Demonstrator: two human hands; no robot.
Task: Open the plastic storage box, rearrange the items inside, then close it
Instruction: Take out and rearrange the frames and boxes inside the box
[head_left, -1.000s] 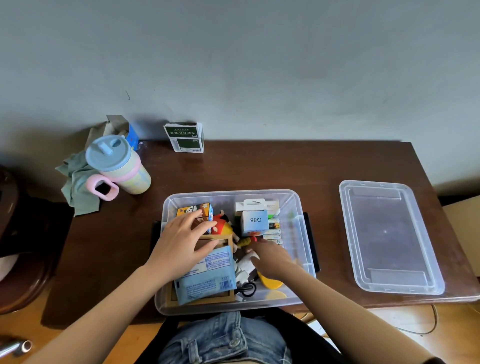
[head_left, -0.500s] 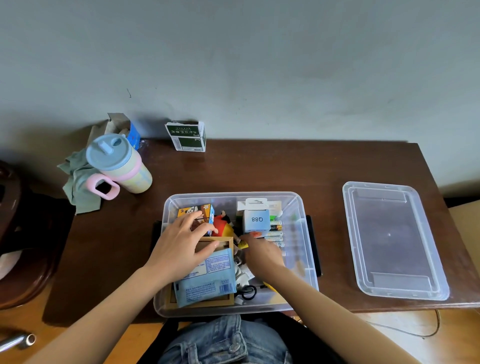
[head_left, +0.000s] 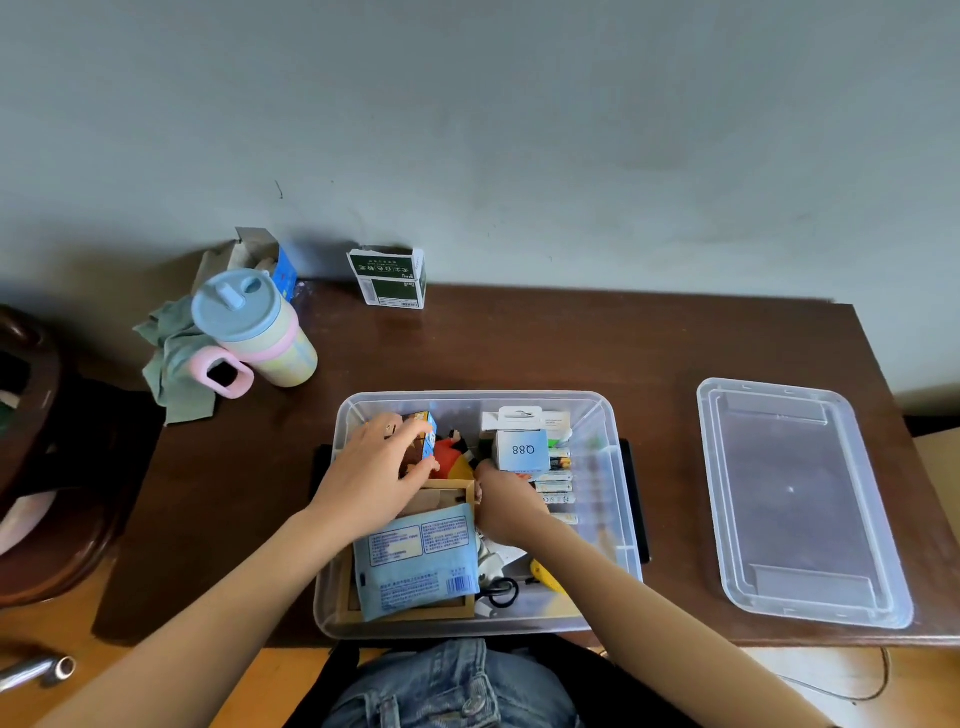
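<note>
Head view: the clear storage box is sitting open at the near edge of the desk, and its lid is lying well apart on the right, so opening is done and rearranging is under way. The left hand is staying on the small colourful carton at the box's back left, fingers curled over its top and gripping it, hardly shifted in the last second. The right hand is pushing further back and left, now just beside the white Q88 box and the red toy; a second ago it was nearer the front by the yellow item. Its fingers are tucked under the hand, so I cannot tell whether they are holding anything, possibly reaching for the toy. The blue packet is lying on a wooden frame. The batteries are partly covered, labels unreadable. Closing is not yet started.
</note>
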